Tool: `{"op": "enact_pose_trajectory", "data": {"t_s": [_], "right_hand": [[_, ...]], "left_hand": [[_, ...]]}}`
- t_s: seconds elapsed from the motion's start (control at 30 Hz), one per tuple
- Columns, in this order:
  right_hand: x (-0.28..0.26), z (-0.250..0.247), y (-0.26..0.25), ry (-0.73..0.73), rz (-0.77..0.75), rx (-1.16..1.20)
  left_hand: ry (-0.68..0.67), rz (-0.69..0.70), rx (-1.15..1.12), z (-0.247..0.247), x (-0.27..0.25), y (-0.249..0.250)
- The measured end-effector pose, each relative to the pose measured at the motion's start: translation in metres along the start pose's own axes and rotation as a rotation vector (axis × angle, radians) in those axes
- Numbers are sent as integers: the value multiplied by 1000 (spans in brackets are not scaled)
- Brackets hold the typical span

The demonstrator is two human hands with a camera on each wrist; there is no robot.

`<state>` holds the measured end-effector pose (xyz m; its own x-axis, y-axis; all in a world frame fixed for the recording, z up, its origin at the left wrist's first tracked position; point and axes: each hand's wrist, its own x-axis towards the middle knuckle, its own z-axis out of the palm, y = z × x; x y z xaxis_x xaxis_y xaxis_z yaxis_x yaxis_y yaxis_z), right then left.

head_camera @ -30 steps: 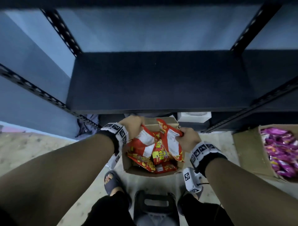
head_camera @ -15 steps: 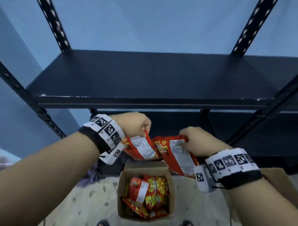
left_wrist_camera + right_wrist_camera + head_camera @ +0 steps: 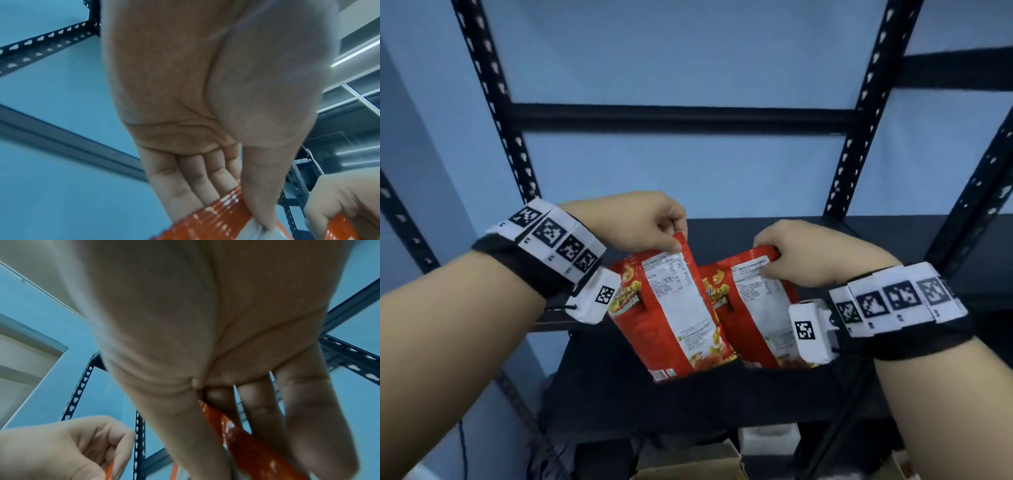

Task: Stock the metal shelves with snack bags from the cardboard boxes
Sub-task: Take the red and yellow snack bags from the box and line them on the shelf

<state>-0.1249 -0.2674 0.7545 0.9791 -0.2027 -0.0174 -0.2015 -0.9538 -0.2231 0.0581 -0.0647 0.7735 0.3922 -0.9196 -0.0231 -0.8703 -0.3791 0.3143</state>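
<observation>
I see a black metal rack with punched uprights (image 3: 493,85) and a rear crossbar (image 3: 681,118) against a blue wall, carrying a dark upper shelf board (image 3: 859,233) and a dark lower shelf board (image 3: 688,401). The left red bag (image 3: 671,308) and right red bag (image 3: 753,308) hang with bottom edges at the lower board's rear; I can't tell if they touch it. Under the lower board sit a cardboard box (image 3: 688,467) and a white box (image 3: 768,440), near each other.
</observation>
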Motion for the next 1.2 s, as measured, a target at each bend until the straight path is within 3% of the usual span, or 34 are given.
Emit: {"op": "enact_pose_trajectory", "data": {"t_s": [0.3, 0.6, 0.87, 1.03, 1.2], "right_hand": [[34, -86, -10, 322, -5, -20], [75, -62, 8, 609, -10, 154], [82, 12, 36, 629, -64, 166], [79, 48, 53, 542, -169, 171], [89, 91, 66, 464, -160, 159]], "left_hand": [[313, 8, 67, -87, 21, 14], [581, -29, 29, -81, 49, -24], [626, 46, -110, -12, 36, -60], [475, 79, -228, 22, 11, -68], [351, 154, -194, 39, -1, -85]]}}
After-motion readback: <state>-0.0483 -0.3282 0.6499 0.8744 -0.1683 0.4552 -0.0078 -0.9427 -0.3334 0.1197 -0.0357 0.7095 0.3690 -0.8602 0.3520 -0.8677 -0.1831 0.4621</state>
